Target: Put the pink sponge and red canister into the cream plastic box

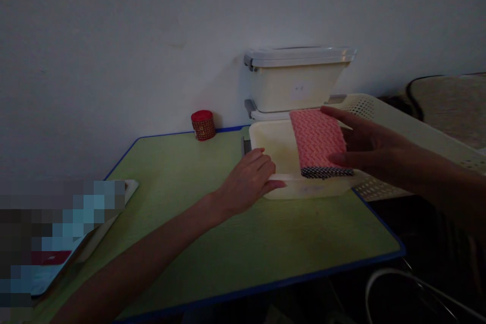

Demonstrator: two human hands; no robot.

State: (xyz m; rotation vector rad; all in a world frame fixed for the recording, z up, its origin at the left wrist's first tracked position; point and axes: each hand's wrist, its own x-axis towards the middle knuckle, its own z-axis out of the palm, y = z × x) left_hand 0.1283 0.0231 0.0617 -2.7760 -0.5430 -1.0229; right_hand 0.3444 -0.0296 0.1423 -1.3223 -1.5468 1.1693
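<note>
My right hand (pixel 364 144) holds a folded pink patterned cloth (pixel 317 139) with a dark checked lower edge, thumb under it and fingers stretched along its far side, over an open cream plastic box (pixel 279 149). My left hand (pixel 250 179) rests against the near left rim of that box, fingers curled on the edge. Behind it, two lidded cream boxes stand stacked, the upper one (pixel 298 78) with a clear lid.
The green table (pixel 212 243) has a blue rim and stands against a white wall. A small red round tin (pixel 202 125) sits at the back. A flat white object (pixel 110 223) lies at the left. A perforated cream basket (pixel 402 126) is at the right.
</note>
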